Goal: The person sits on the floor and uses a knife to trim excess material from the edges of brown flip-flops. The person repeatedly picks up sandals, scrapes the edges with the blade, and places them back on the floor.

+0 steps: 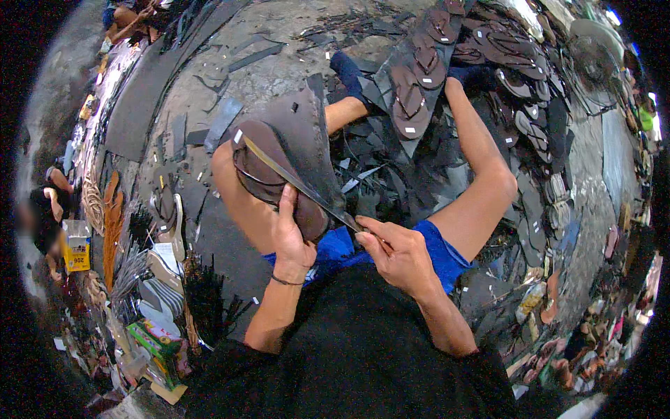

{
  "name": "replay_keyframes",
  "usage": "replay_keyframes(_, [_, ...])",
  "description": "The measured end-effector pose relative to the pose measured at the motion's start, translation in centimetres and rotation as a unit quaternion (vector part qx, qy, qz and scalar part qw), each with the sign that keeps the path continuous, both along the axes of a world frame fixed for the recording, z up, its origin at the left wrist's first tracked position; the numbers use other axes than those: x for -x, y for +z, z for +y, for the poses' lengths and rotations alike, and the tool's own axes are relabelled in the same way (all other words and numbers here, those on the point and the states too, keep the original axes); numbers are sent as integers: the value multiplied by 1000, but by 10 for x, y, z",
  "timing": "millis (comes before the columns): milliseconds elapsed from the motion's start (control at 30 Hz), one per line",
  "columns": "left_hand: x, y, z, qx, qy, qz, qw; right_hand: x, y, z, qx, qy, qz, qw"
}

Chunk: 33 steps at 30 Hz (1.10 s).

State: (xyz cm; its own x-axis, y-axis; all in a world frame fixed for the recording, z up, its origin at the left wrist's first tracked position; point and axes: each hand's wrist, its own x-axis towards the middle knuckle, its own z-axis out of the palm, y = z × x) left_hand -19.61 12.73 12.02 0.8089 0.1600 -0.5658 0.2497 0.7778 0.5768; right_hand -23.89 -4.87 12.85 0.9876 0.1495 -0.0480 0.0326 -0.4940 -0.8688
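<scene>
Left hand [289, 241] raised, thumb extended, grasping dark-brown, thin-strapped flip-flop [265, 174] at left edge of dark grey rubber sheet [314, 136]; right hand [401, 255] curled, gripping long, narrow metal blade [314, 195] slanting over it.

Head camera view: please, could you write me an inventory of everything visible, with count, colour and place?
held sandal: one, brown, left hand
long strip or blade: one, yellowish to dark, from held sandal to right hand
sheet: one, dark grey, behind held sandal
row of sandals: at least three, brown, ahead
piled sandals: many, mostly dark, right
offcuts: many, black, between legs
fan: one, grey, upper right
yellow container: one, left
green package: one, lower left
other people: at least two, left edges
small clutter: uncountable, mixed, both sides
shorts: one pair, blue, lower centre
shirt: one, black, bottom
legs: two, bare, either side
left hand: one, bare, centre
right hand: one, bare, centre
</scene>
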Motion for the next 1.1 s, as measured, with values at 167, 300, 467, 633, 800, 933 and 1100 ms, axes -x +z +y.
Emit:
replay_keyframes(167, [5, 1, 3, 2, 4, -6, 1000, -16, -6, 15, -32, 11, 0, 999])
replay_keyframes(300, [7, 1, 4, 6, 1, -12, 1000, -26, -21, 26, 9, 9, -23, 1000])
replay_keyframes(467, [5, 4, 3, 7, -8, -27, 1000, -40, -51, 37, 14, -4, -58, 998])
replay_keyframes(633, [17, 7, -1, 10, -28, -42, 999, -69, -73, 38, -98, -17, -129, 987])
replay_keyframes(800, [61, -11, 7, -36, -92, -37, 994, -162, -95, 50, 43, -5, -123, 991])
replay_keyframes(933, [89, -25, 15, -244, -139, -55, 958, -150, -63, 50, -428, -36, 299, 852])
replay_keyframes(1100, [61, -11, 44, -153, -334, -53, 929, -78, -19, 10, -245, 41, 165, 954])
